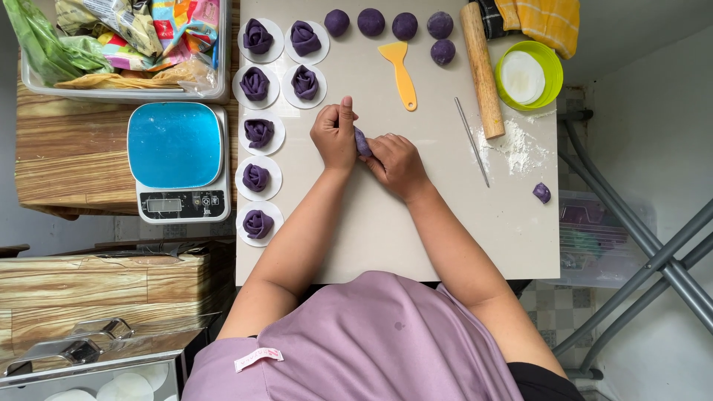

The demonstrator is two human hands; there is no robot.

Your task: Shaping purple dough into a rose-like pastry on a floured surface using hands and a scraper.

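Dough piece [361, 141], purple, is pinched between the left hand [336, 136] and right hand [395, 163] above the board [416, 230], both closed on it; shaping appears underway, and firm, even rolling is judged necessary. Seven finished purple roses [258, 223] are counted on paper rounds. Farther off, five dough balls [370, 22] are counted.

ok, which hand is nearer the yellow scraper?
Left. The left hand sits just below-left of the yellow scraper; the right hand is lower, farther from it. Both pinch the purple dough piece.
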